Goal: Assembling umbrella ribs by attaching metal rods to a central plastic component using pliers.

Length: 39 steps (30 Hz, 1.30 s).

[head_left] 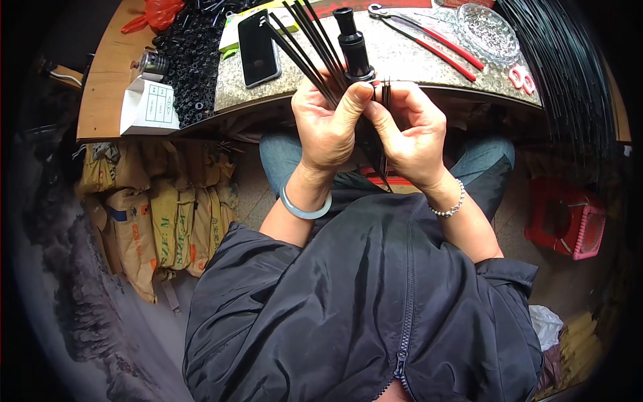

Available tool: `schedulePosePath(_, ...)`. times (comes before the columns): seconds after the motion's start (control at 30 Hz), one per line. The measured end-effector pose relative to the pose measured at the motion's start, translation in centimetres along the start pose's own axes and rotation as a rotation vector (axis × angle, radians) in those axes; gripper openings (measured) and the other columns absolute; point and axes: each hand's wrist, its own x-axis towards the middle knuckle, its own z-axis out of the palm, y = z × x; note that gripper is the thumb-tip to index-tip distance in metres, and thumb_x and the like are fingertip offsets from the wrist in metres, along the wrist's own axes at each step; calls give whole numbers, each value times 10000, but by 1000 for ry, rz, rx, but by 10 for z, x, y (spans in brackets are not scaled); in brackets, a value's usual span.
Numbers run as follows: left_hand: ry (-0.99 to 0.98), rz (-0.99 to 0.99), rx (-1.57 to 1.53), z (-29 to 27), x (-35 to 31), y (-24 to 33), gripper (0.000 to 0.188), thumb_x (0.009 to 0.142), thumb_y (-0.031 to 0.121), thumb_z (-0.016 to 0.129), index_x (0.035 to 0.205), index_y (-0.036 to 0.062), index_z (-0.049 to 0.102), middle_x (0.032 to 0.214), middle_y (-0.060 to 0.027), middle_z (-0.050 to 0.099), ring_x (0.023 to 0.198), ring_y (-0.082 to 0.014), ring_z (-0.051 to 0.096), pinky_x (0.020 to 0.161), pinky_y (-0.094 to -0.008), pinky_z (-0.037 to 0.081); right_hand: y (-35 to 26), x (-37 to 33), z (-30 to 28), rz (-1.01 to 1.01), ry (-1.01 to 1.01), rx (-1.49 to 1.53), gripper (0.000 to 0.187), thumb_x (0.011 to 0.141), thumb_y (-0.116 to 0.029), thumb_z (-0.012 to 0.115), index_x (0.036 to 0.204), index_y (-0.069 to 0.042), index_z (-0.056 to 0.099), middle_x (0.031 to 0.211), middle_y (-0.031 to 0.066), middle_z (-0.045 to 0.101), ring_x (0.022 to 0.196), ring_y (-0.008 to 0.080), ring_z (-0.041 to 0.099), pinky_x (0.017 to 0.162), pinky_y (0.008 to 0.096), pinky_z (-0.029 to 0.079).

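My left hand (326, 119) is closed around a fan of thin black rods (315, 41) that point up and to the left, thumb pressed toward the right fingers. Close against it, my right hand (411, 130) pinches several thinner black rods (386, 100) with their tips upright. Both thumbs nearly meet at the table's front edge. Just behind them rises a black stepped cylinder (353, 48), upright or slightly tilted; fingers hide its foot, so I cannot tell whether it is held or standing. More dark rod ends hang below the hands.
On the speckled tabletop (429, 70) lie a phone (258, 50), red-handled long pliers (435, 45), a glass dish (487, 33) of small bits and pink-handled scissors (522, 79). Small black parts (194, 77) heap left beside a white box (150, 107). Long black rods (562, 74) lie right. Sacks (167, 221) stand below.
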Motion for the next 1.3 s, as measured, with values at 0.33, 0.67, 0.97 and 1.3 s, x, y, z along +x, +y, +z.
schedulePosePath(0.33,-83,-55,-27,-2,6,4,291,818,116,668,1055,-30,580,913,-47,638,788,-86,579,729,-214,467,-7,6,-5,201,-1,261,144,804,-1,640,944,26,622,870,67,663,781,89,604,718,230,493)
schedulePosePath(0.67,-36,-29,17,-4,7,7,268,789,37,679,1035,-42,609,912,-67,648,785,-106,595,728,-233,484,1,6,-4,-38,-10,-133,117,790,-11,655,895,16,613,817,57,661,738,78,592,686,224,481)
schedulePosePath(0.97,-10,-82,-108,-5,7,1,230,794,54,677,1002,-14,607,877,-66,657,766,-113,612,709,-233,493,4,4,2,183,95,314,76,804,-23,661,858,3,615,817,39,650,722,53,575,665,194,472)
schedulePosePath(1.3,20,-58,-142,-1,7,-4,187,791,46,675,961,-14,624,858,-68,662,753,-113,615,708,-233,494,1,9,-7,288,-5,341,70,815,-46,656,862,3,639,797,36,657,708,44,565,648,193,465)
